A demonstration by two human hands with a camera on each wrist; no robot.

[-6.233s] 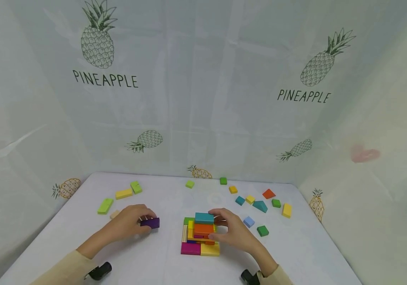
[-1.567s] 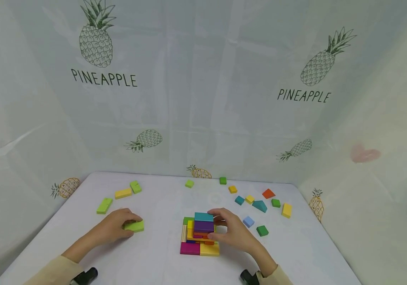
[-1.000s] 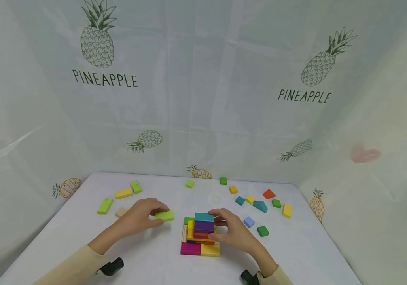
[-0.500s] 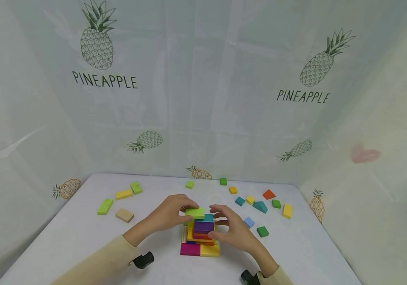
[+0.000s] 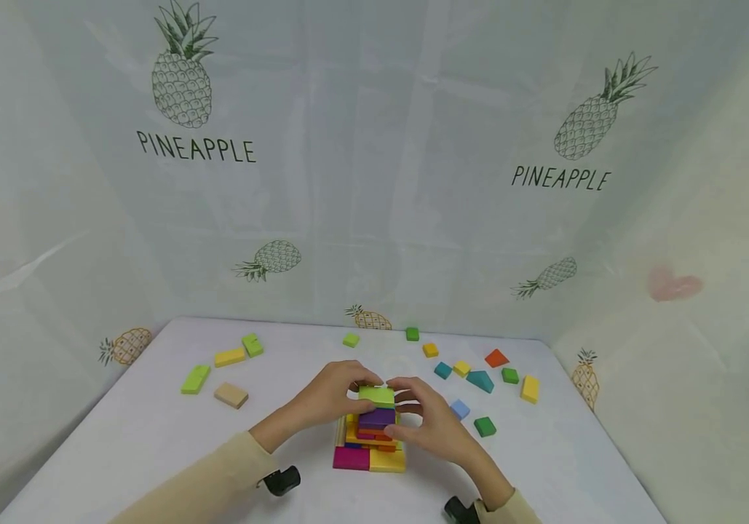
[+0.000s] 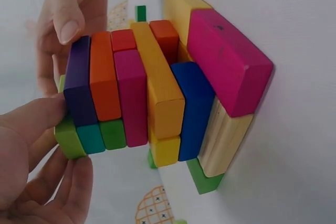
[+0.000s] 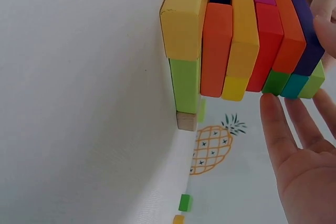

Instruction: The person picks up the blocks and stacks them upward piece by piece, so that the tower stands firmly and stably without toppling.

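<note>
A stepped tower of coloured blocks stands on the white table, with a magenta block (image 5: 351,458) and a yellow block (image 5: 387,461) along its front base. My left hand (image 5: 328,395) pinches a lime green block (image 5: 376,395) at the top, behind a purple block (image 5: 377,418). Below that lime block, a teal block (image 6: 90,140) and a green block (image 6: 113,135) form the rear row. My right hand (image 5: 436,422) straddles the tower's right side, thumb at the front corner. In the right wrist view its fingertips (image 7: 269,100) touch the rear blocks' ends.
Left of the tower lie a beige block (image 5: 231,395), a lime block (image 5: 196,379) and a yellow block (image 5: 229,356). Several small pieces are scattered at the right, including a teal piece (image 5: 480,380) and a green block (image 5: 485,426). A pineapple-printed cloth hangs behind.
A purple block now sits over the orange one at the tower's front. My left hand has carried the lime block rightward onto the teal block. My right hand has stayed beside the tower.
</note>
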